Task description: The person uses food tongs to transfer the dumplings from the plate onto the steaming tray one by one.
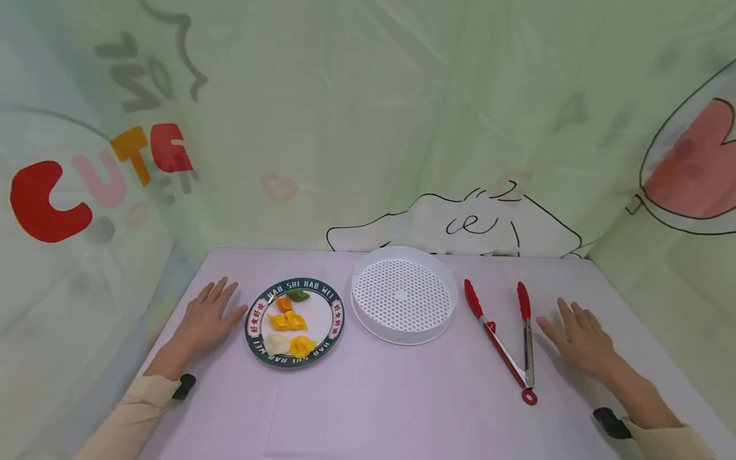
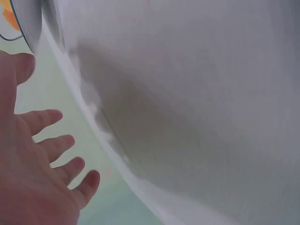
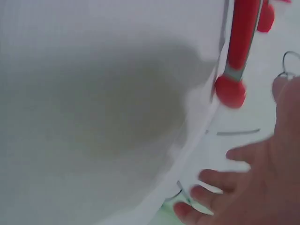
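Head camera view: a person's left hand and right hand frame a cloth-covered bench, fingers of both extended and parted. Just beside the left thumb sits a round plate with a dark green lettered rim; whether thumb and rim touch cannot be told. On it lie dumpling-shaped pieces: a green one at the far side, an orange one near it, a yellow pair at the middle, and a white one next to a yellow one at the near side. To the plate's right, near it but apart, stands a white round tray with a perforated base. Red-and-metal tongs lie between the tray and the right hand, arms spread, tips toward the far edge, ring end toward the person. Beige sleeves meet dark wrist devices. Behind hangs a pale green sheet bearing drawings and coloured letters.
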The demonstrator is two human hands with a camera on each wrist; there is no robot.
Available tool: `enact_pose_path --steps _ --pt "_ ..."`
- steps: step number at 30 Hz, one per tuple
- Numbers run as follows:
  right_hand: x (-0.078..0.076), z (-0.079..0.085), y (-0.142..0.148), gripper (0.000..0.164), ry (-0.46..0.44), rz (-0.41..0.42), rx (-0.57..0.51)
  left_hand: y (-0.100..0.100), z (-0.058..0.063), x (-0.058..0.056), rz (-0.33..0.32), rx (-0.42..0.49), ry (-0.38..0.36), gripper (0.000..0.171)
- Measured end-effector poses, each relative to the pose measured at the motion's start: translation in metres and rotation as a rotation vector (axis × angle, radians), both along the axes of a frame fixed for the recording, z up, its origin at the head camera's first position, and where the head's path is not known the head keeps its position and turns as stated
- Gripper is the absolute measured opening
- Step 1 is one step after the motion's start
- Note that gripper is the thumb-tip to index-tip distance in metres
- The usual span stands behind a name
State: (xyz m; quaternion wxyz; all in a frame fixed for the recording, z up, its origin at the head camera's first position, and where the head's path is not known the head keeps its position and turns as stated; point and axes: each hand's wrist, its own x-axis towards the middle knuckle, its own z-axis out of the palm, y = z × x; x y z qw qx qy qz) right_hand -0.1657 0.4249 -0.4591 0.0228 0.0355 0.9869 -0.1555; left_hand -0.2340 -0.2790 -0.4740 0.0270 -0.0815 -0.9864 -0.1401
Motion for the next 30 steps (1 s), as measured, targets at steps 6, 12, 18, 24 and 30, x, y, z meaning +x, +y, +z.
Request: enact_pose_path --steps 6,12,18,24,30 --pt "0.010 0.010 -0.034 0.094 -0.060 -0.056 -0.041 0.017 0.000 -0.004 -0.023 0.101 -0.017 0.037" --pt "0.023 0.010 -0.078 0.110 -0.142 -0.107 -0.036 0.029 0.008 -0.003 -0.009 0.163 -0.186 0.028" --pt "0.023 0.003 -0.095 0.118 -0.133 -0.154 0.050 0.033 0.011 0.001 -0.002 0.197 -0.238 0.027" --pt "0.020 0.006 -0.095 0.106 -0.124 -0.158 0.017 0.037 0.014 0.001 -0.008 0.218 -0.237 0.028" --pt "0.020 0.016 -0.088 0.103 -0.056 -0.145 -0.058 0.040 0.016 0.003 -0.006 0.217 -0.245 0.028"
